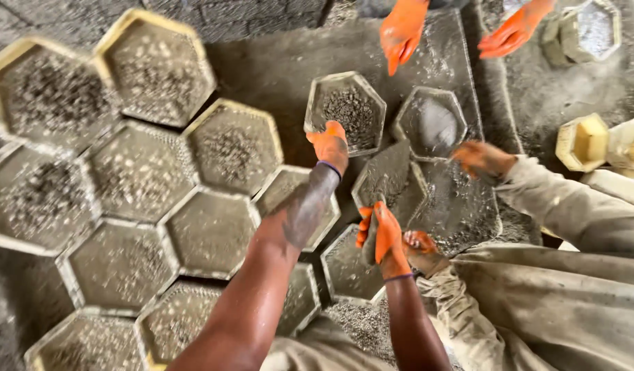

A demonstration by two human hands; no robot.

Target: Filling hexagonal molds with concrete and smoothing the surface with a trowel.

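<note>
I am gripping the rim of a gravel-filled hexagonal mould [346, 110] with my left hand [330, 145] while my right hand [384, 237] is clutching a trowel [384, 180] (co-workers' hands crowding close), so tipping it risks spilling.

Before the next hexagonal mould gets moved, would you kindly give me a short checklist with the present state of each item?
1. Left hand on the rim of the clear mould: ok, the gloved fingers rest on its near edge.
2. Right hand has a firm hold: cannot tell, it closes on a grey edge, blurred.
3. Clear mould is filled: ok, dark gravel lies in it.
4. Filled yellow moulds packed edge to edge: ok.
5. Other people's hands out of the way: not ok, a co-worker's gloved hand and two orange gloves are over the slab.
</note>
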